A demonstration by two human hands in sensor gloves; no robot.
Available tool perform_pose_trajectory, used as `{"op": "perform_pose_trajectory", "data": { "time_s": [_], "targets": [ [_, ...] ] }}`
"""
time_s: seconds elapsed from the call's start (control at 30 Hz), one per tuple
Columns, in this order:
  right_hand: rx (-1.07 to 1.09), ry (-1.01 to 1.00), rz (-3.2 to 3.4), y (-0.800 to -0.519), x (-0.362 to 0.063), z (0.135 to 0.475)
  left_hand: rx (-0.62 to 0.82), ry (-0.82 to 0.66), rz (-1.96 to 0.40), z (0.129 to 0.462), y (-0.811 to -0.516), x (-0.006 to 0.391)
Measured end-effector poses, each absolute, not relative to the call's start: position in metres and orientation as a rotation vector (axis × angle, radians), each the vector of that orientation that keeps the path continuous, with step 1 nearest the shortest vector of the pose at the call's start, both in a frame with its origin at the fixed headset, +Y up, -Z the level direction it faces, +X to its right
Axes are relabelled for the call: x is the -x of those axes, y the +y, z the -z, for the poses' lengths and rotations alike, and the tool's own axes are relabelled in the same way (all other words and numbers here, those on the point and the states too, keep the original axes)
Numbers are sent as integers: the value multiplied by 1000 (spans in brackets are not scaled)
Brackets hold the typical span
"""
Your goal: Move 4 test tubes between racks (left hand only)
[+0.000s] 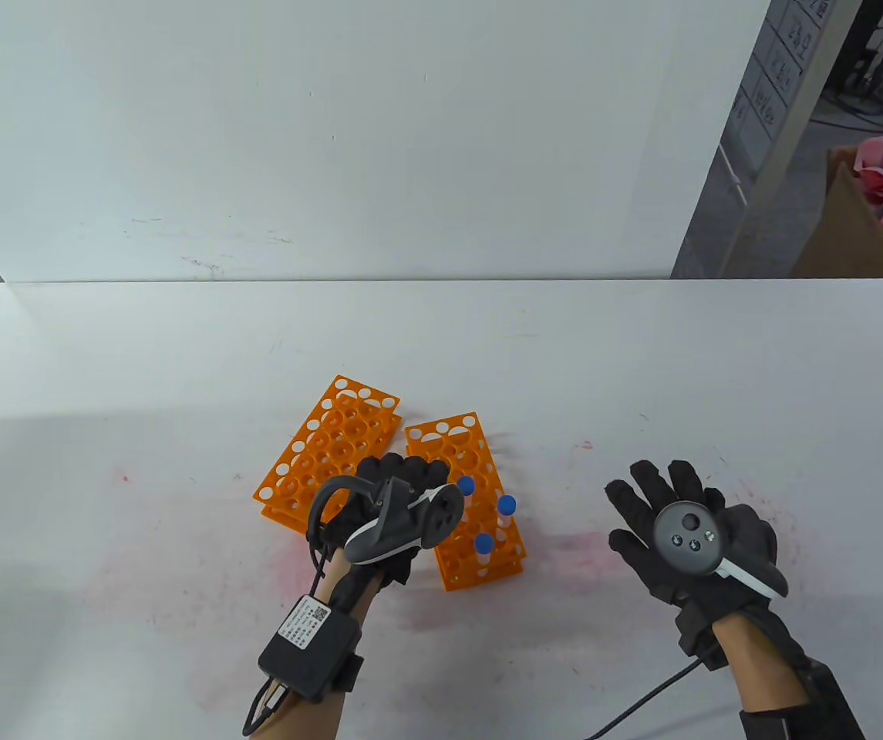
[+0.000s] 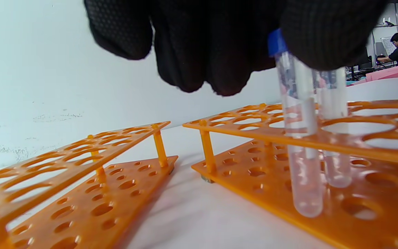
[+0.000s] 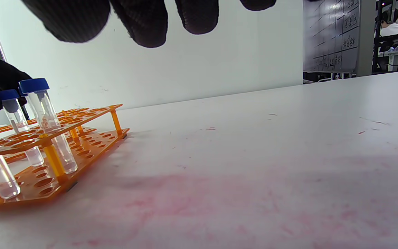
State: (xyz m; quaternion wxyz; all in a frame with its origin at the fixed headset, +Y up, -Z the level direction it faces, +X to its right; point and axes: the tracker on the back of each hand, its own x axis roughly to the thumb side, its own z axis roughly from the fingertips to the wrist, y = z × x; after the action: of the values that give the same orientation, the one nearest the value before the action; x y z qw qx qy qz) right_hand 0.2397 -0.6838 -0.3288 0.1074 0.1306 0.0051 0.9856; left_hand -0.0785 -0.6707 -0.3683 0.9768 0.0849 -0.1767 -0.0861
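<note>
Two orange racks lie side by side. The left rack (image 1: pixel 333 439) shows no tubes where it is visible. The right rack (image 1: pixel 449 443) holds three clear tubes with blue caps. My left hand (image 1: pixel 429 482) hovers over the gap between the racks and pinches the cap of the nearest tube (image 1: pixel 466 486). In the left wrist view that tube (image 2: pixel 297 138) still stands in the right rack (image 2: pixel 247 131), its tip by the bottom plate. The other tubes (image 1: pixel 507 506) (image 1: pixel 483 543) stand free. My right hand (image 1: pixel 672 516) lies open and flat on the table, holding nothing.
A white wall panel (image 1: pixel 333 154) stands along the table's far edge. The white table (image 1: pixel 642 370) has pink stains near the front. A cardboard box (image 1: pixel 857 223) with coloured scraps sits off the table at far right. Cables trail from both wrists.
</note>
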Motion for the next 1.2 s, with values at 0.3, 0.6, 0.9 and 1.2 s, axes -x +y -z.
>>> {"op": "perform_pose_trajectory", "data": {
  "time_s": [0.3,0.6,0.9,1.2],
  "targets": [
    [-393,11,-2886,-682,-240,328,-146,-341,133,369,-672,79],
    [-395,21,-2884,-681,-239,328,-145,-340,120,369,-671,79],
    [-412,34,-2889,-683,-238,328,-160,-322,54,368,-642,94],
    [-414,-38,-2900,-682,-237,326,-202,-284,-28,367,-622,119]
  ]
}}
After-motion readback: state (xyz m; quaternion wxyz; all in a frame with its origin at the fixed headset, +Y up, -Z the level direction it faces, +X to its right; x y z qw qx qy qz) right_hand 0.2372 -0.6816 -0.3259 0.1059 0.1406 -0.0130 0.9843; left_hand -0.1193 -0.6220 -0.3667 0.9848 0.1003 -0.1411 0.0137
